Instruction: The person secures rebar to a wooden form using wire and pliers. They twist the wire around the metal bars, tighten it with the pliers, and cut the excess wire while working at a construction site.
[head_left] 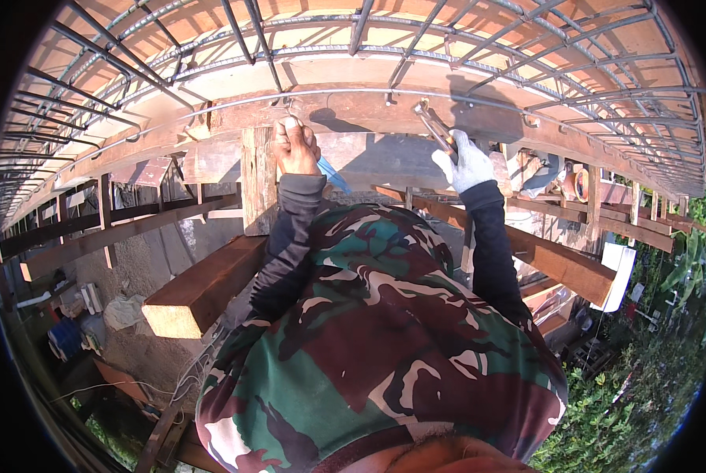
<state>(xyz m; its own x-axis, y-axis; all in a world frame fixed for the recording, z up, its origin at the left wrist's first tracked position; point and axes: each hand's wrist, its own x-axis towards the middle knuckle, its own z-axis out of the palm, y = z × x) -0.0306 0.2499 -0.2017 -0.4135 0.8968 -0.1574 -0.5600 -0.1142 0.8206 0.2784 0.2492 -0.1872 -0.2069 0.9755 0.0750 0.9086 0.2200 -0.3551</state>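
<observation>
My left hand (295,148), bare, is closed in a fist at the wooden beam (353,110), its fingertips pinched near a thin wire end. Whether that wire is in the grip is hard to make out. A blue strip, perhaps plastic (335,175), hangs beside the wrist. My right hand (466,163), in a white glove, is closed around the handles of pincers (437,129). The pincers' head points up and left, against or just above the beam. A long thin steel rod (329,92) runs along the beam, beyond both hands.
Ribbed steel bars (250,55) form a cage across the far side. A wooden post (257,181) stands left of my left forearm. Thick timbers jut out at left (203,292) and right (562,264). Ground lies far below, with plants (597,410) at lower right.
</observation>
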